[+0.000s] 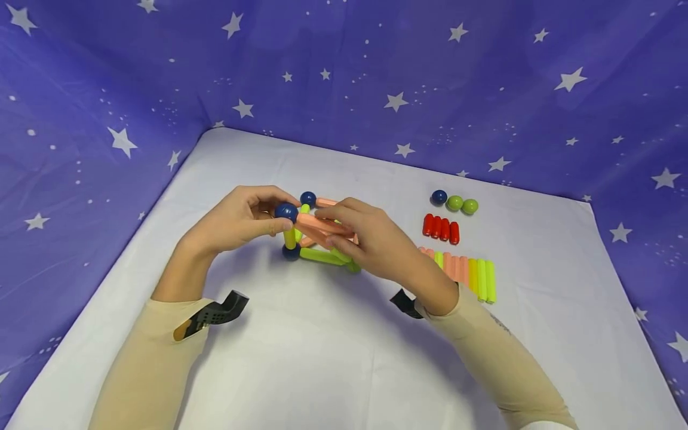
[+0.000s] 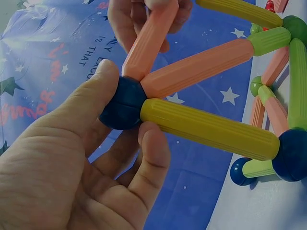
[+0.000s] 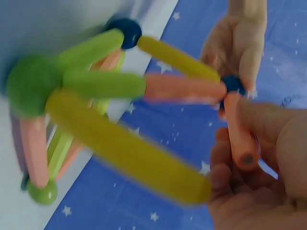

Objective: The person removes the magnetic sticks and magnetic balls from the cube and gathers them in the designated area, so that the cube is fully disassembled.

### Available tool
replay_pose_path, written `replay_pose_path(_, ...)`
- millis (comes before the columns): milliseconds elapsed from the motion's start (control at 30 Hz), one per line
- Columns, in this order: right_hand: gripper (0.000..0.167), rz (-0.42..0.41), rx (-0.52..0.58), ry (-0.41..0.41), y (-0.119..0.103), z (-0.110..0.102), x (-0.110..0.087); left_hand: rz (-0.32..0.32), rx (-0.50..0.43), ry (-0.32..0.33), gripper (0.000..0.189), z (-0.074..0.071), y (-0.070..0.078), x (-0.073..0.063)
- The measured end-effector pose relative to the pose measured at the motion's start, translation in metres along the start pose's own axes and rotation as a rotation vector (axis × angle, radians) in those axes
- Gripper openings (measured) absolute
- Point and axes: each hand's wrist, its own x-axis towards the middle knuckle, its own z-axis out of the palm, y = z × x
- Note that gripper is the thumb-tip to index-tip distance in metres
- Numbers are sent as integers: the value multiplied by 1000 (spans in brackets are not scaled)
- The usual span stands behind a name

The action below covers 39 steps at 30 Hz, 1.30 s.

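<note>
My left hand (image 1: 242, 218) pinches a dark blue ball (image 2: 122, 103) between thumb and fingers. From that ball a yellow rod (image 2: 211, 129) leads down to another blue ball (image 1: 291, 252). A salmon rod (image 2: 201, 67) joined to a short green one slants from it to a green ball (image 3: 34, 86). My right hand (image 1: 371, 233) grips a second salmon rod (image 3: 242, 129), whose one end meets the held ball and whose other end is free. Another yellow rod (image 3: 129, 146) rises from the green ball to the right fingers. The frame of rods and balls stands on the white table.
Right of the frame lie a loose blue ball (image 1: 439, 197) and two green balls (image 1: 454, 203). Several short red rods (image 1: 436, 228) are in front of them. A row of salmon, yellow and green rods (image 1: 464, 270) is partly behind the right forearm. A starry purple cloth (image 1: 344, 77) surrounds the table.
</note>
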Motion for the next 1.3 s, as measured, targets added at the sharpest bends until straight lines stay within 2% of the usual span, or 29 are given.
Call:
replay_pose_path(100,31,-74,-37,38,-6,10,4,13,30,21,27,0,-1,1)
replay_pose_path(200,24,-150,-75,28,-11,17,-1,13,48,25,27,0,0,1)
replay_pose_path(267,23,-152,-83,-7,-16,19,-9,8,57,22,28,1,2,0)
replay_pose_path(333,24,-108,-108,-28,-20,20,-23,-2,59,18,29,1,2,-1)
replay_pose_path(467,26,22,-57,-6,-21,9,-58,-10,63,22,32,1,3,-2)
replay_pose_path(567,28,123,-50,65,-11,-7,-88,-13,53,23,33,1,2,-1)
replay_pose_path(700,32,300,-107,192,15,-29,-131,-23,36,22,33,1,2,0)
replay_pose_path(800,32,437,-185,282,41,-43,-165,-26,38,19,33,3,10,-1)
replay_pose_path(900,31,595,-274,346,66,-54,-196,-35,38,18,32,6,20,-3)
replay_pose_path(967,32,717,-327,359,79,-61,-212,-38,45,18,32,7,25,-4)
replay_pose_path(1067,36,909,-352,312,93,-70,-230,-40,55,19,31,7,28,-4)
replay_pose_path(1167,44,1055,-326,185,102,-74,-241,-34,68,19,31,6,29,-3)
replay_pose_path(1300,51,1131,-253,51,106,-73,-248,-43,75,22,31,7,28,-2)
